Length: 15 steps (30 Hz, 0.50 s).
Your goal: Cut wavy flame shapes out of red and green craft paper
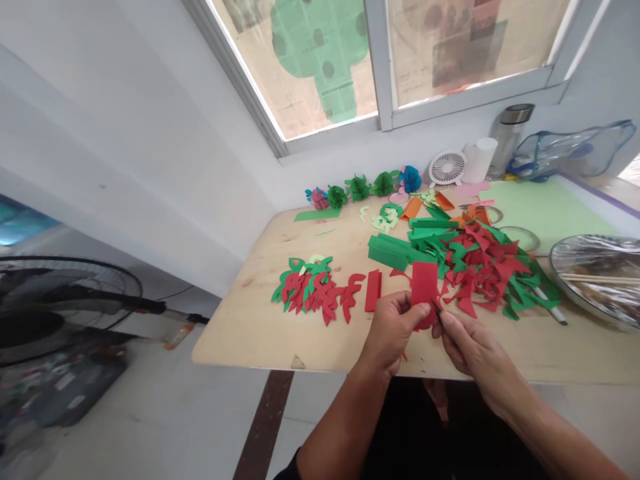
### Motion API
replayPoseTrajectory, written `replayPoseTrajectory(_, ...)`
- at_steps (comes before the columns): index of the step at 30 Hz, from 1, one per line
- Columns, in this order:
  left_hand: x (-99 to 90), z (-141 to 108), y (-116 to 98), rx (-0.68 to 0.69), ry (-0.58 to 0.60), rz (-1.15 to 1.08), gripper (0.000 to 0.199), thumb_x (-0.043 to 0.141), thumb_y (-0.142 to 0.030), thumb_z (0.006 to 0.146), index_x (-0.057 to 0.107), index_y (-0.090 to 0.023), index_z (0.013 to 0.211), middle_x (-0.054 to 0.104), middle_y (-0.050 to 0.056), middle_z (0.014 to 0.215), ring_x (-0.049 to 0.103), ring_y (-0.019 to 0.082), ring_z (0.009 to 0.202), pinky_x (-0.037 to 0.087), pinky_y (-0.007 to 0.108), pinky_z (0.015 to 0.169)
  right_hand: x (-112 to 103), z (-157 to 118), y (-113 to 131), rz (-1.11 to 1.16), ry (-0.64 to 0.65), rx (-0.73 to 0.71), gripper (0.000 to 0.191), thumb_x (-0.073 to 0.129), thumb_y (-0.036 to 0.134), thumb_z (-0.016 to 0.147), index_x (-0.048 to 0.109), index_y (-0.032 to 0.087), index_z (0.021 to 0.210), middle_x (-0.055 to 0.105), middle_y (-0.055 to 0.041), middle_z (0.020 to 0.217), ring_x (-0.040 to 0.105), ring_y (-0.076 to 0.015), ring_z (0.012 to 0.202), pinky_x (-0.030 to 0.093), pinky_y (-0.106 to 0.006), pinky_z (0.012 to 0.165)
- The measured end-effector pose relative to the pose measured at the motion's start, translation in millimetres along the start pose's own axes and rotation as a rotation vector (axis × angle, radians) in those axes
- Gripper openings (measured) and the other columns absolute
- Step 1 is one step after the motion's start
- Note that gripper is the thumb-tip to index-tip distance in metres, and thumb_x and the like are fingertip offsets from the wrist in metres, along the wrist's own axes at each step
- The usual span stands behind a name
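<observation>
**Small Red Paper, Slow and Careful Cuts**

In the head view, the red paper (pixel 425 279) is held up over the bench (pixel 235 343), close to the front edge. The left hand (pixel 393 327) pinches it, with the thumb lying flat on top. The right hand (pixel 465 340) is curled around a dark tool (pixel 437 310), which meets the right side of the paper, just beside that thumb. It looks like small scissors, but too little of it shows to be sure.

This looks like a cutting step. To do it well, the left hand should hold tight, so that no layers can slip. The thumb is very near the tool, so it is best kept out of the blade's way. Little bites should make a smoother curve than one big snip. Turning the paper, and not the tool, should help too.

To the left lie red and green leaf-like shapes (pixel 327 297) in a heap, with a folded red strip (pixel 372 291) nearer the hands. To the right is a big messy pile of scraps (pixel 475 267). It seems wise to keep the good shapes apart from that pile.
</observation>
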<state>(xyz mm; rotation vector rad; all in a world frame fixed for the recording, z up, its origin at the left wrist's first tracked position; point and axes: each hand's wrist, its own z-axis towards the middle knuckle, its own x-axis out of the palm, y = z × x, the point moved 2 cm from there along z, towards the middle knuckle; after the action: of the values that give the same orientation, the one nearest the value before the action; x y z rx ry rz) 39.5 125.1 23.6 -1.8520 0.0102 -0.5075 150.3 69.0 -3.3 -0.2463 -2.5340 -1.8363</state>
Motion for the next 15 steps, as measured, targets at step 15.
replayPoseTrajectory(15,10.8,0.2,4.0,-0.029,0.008,0.031,0.017,0.071,-0.025,0.063,0.069,-0.011,0.072,0.066,0.005,0.068,0.059,0.015,0.066,0.046,0.03,0.07,-14.8,-2.1,0.5,-0.034,0.008,-0.005,0.048,0.045,0.064,0.08,0.054,0.019,0.068,0.024,0.0088,0.047,0.02,-0.0086,0.042,0.014,-0.021,0.04)
